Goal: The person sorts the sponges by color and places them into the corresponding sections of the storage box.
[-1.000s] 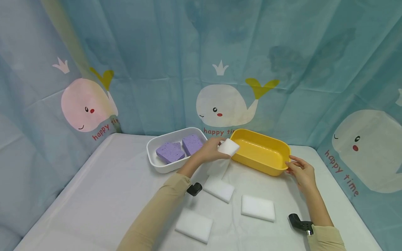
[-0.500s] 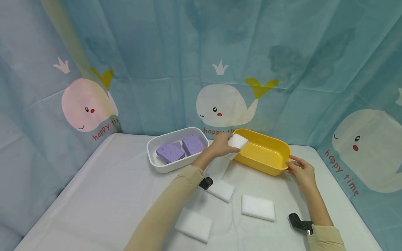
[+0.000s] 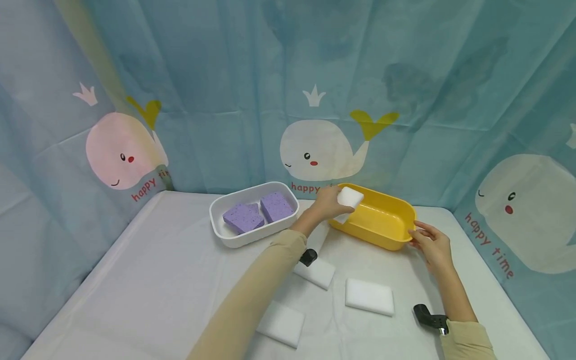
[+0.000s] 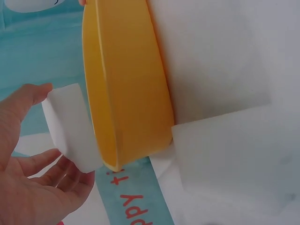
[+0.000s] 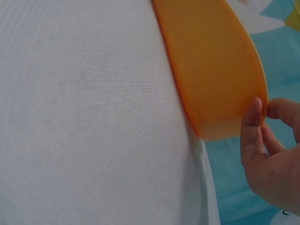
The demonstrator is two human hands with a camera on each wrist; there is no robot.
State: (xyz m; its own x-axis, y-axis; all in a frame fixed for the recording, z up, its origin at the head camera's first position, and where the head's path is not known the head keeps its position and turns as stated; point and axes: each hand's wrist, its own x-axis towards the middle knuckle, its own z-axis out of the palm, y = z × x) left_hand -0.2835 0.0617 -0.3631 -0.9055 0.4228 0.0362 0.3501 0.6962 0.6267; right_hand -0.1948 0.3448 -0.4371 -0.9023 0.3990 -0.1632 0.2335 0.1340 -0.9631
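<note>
My left hand [image 3: 327, 204] grips a white sponge block [image 3: 350, 197] between thumb and fingers over the left end of the yellow tray [image 3: 366, 233]. In the left wrist view the held sponge is tilted close beside the tray's rim, with the thumb at one end and the fingertips along the other. At the tray's right end my right hand [image 3: 433, 247] pinches the rim; the right wrist view shows thumb and fingers [image 5: 252, 117] on both sides of it. The bare inside of the tray shows in the head view.
A white tray [image 3: 234, 241] with purple sponges [image 3: 244, 218] stands to the left of the yellow one. Several white sponges lie on the white cloth in front, among them a right one [image 3: 370, 297] and a near one [image 3: 282, 324]. A whale-print curtain [image 3: 225, 100] hangs behind.
My left hand has carried the white sponge rightward and slightly away, from beside the yellow tray to over its left end. The right hand keeps its hold on the rim.
</note>
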